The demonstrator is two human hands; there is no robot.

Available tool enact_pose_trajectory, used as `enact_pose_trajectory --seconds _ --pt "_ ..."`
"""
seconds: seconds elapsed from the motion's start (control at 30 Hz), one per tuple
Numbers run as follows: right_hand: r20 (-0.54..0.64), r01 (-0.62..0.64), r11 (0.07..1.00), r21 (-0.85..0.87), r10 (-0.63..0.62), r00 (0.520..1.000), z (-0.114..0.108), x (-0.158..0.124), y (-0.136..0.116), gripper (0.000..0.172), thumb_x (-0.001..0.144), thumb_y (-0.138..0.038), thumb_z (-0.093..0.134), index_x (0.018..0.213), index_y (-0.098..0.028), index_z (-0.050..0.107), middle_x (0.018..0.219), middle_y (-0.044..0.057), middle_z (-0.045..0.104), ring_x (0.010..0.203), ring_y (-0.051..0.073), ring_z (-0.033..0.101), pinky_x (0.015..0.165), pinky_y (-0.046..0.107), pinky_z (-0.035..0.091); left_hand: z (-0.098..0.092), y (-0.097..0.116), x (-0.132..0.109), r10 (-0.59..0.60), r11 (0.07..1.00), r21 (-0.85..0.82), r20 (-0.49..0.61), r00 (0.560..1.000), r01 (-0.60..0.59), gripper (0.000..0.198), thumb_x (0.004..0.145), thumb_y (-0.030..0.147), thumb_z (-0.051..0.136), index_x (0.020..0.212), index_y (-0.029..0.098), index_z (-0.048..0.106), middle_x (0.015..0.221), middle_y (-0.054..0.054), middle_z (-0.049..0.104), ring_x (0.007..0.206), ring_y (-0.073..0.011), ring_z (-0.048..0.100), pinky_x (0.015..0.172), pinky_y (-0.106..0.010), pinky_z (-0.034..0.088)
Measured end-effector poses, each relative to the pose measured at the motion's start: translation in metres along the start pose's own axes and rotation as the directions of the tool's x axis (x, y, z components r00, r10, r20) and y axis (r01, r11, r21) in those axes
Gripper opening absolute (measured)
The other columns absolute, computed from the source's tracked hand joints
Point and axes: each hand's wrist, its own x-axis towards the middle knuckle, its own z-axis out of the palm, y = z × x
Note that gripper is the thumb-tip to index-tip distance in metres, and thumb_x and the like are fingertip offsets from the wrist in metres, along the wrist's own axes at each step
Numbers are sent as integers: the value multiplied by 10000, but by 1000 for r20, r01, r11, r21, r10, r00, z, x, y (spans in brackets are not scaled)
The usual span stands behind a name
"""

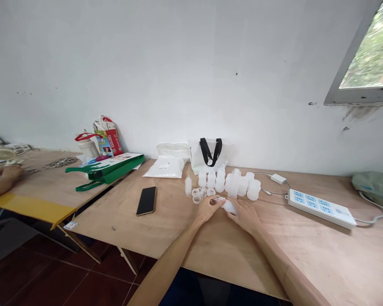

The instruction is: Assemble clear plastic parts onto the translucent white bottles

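L hand and R hand meet over a white plastic bottle lying on its side on the plywood table, just in front of a cluster of containers. Bottle looks milky, semi-translucent, smooth, w/ a rounded end toward the R; the other end is hidden behind the L fingers. Fingers of both hands are together on it, clamped from either side, R fingers pressed against its side.

Just behind the hands: small clear rings, a slim upright nozzle bottle, and upright translucent bottles grouped close together. Further L on the table, a black smartphone lies face up. To the R, a white power strip w/ blue sockets and a white adapter on its cable. Against the wall: white plastic bags and a white tote w/ black handles. On the next table, a green bag and a co-worker's hand.
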Motion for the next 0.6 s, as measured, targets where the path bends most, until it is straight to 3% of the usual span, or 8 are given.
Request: enact_pose_trajectory --seconds 0.2,0.27,0.43,0.6 --pt "22 -128 991 30 127 992 2 -2 1 379 959 -379 570 1315 -253 602 1188 59 777 1030 283 747 757 325 514 -5 -4 -1 8 979 -202 96 995 11 452 946 611 565 1186 235 642 1003 -10 680 568 -87 504 553 -232 436" --pt "7 -111 994 21 111 994 1 -3 2 392 954 -395 583 1318 -251 603 1187 58 778 1046 285 741 789 336 516 -6 -5 0 32 972 -234 131 991 0 458 943 609 579 1188 228 646 1042 -22 679 560 -80 502 531 -228 432" --pt "-53 3 999 -38 -5 999 -4 -5 10 438 958 -477 603 1347 -279 632 1248 62 760 1098 284 714 934 374 496 -8 -11 2 135 990 -71 156 978 -125 299 922 466 647 1051 210 732 1007 -39 742 794 -162 637 718 -267 527" --pt "-20 89 988 -122 -92 996 -2 -5 14 441 963 -480 610 1360 -293 655 1216 74 765 1130 281 691 995 386 453 -8 -15 -1 190 974 78 210 959 -211 217 900 352 661 1045 220 755 1007 -24 774 738 -152 640 743 -272 534"
